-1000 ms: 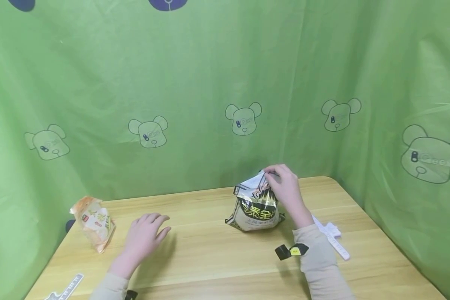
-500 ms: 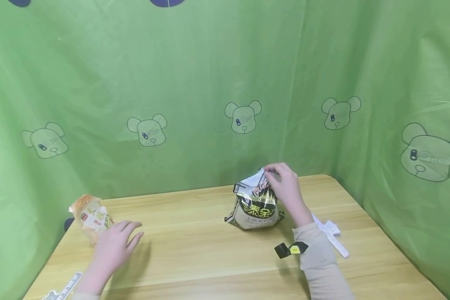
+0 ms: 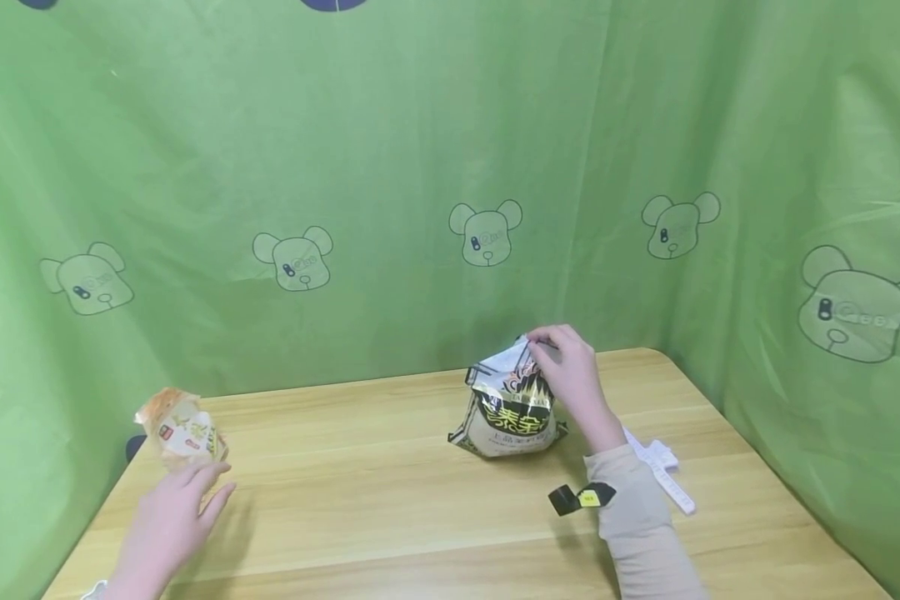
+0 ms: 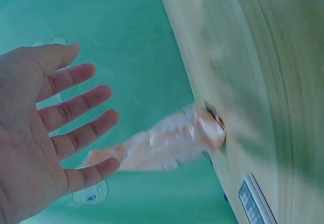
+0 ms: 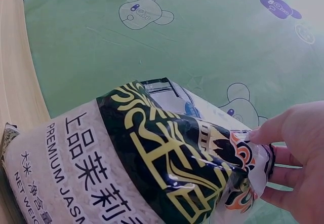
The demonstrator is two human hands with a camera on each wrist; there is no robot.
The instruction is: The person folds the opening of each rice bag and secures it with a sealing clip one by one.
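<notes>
A bag of jasmine rice point(image 3: 512, 417) stands on the table, black and gold lettering on its front. My right hand point(image 3: 572, 372) pinches the bag's top corner between thumb and fingers; the right wrist view shows the grains through the clear lower part. At the far left stands an orange and white plastic packet point(image 3: 187, 429), its contents unclear. My left hand point(image 3: 168, 517) is just in front of that packet, fingers spread and holding nothing. In the left wrist view the packet point(image 4: 172, 140) appears beyond the fingers, blurred, and I cannot tell whether they touch it.
A white flat tool with ruler-like marks point(image 3: 666, 471) lies right of the bag, partly behind my right forearm. A similar marked piece point(image 4: 254, 201) lies near the left table edge. Green curtain point(image 3: 390, 167) hangs behind the wooden table point(image 3: 390, 500) and along its sides.
My left hand has moved left across the table, toward the orange and white packet. The right hand keeps its pinch on the rice bag, which stays in place.
</notes>
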